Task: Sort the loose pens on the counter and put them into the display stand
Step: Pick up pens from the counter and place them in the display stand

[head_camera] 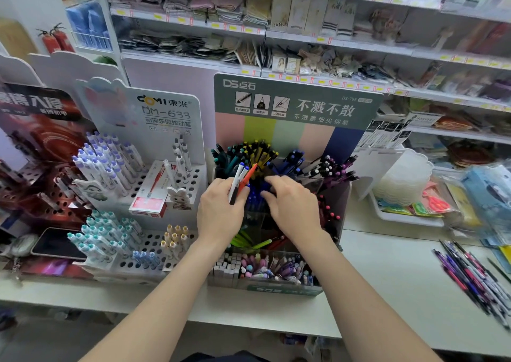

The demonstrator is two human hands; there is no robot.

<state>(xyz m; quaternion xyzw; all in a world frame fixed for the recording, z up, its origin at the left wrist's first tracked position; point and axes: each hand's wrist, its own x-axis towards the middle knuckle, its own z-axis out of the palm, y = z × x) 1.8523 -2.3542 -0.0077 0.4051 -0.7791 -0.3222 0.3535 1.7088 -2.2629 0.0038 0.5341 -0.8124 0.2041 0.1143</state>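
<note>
Step in hand: slotting pens into the stand [279, 289].

Left hand [221, 209] grips a small bunch of pens [240, 182] (white, orange, one dark), fingers curled round them, tips up, just above the stand's middle section.

Right hand [290, 204] is over the blue pens [255, 195] in that section, fingers bent down among them. Cannot tell whether it pinches one or only parts them.

Loose pile [470, 274] lies on the counter [387, 264], well right of the stand, not yet sorted.

Next move, by my judgement: match each held pen to its colour section and drop it in upright. The orange one fits no nearby group, so it needs a search.
</note>
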